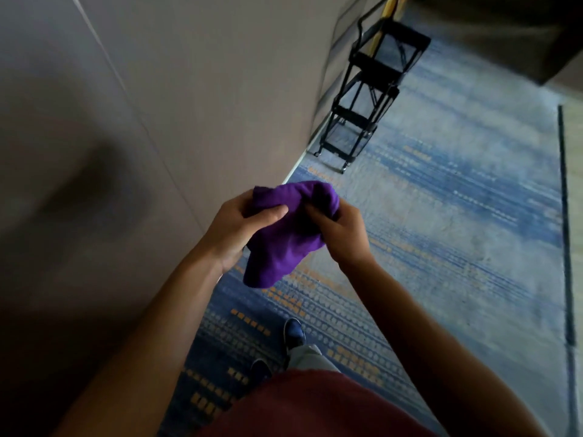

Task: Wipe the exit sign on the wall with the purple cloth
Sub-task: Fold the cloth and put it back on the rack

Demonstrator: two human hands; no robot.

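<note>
The purple cloth (284,244) is bunched up in front of me, held at waist height over the carpet. My left hand (235,228) grips its left side, thumb pressed across the top fold. My right hand (342,233) pinches its right side with the fingers curled into the fabric. A loose corner of the cloth hangs down below both hands. No exit sign shows in this view.
A beige panelled wall (157,105) runs along my left. A black wire trolley (369,89) stands against the wall ahead, a yellow handle sticking up from it. Blue patterned carpet (457,231) covers the floor. My feet (293,334) are below.
</note>
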